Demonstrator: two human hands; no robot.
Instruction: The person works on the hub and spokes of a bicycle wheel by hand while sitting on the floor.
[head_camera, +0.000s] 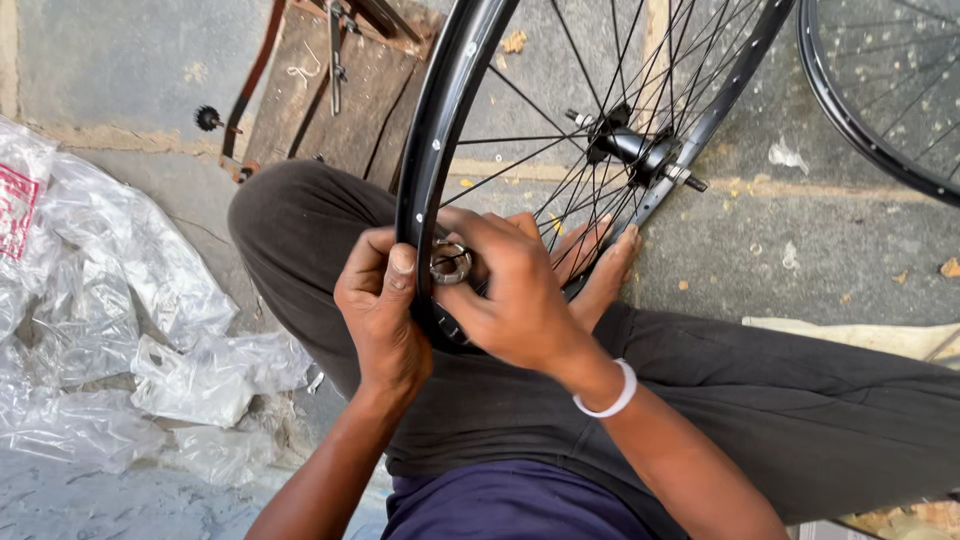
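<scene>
In the middle of the frame the right hand (515, 300) pinches a small metal ring (451, 263) against the black rim (432, 150), while the left hand (380, 305) grips the rim just beside it.

Metal, plastic, wood and stone before you

Your wheel rim (430, 150) is glossy black metal with thin wire spokes (520, 100); the small ring tool (451, 263) at centre shines like bare steel. Left of frame, crinkled clear plastic bags (110, 300) gleam. Upper left, a rough weathered wooden board (310, 100) lies on matt, gritty stone floor (800, 240).
</scene>
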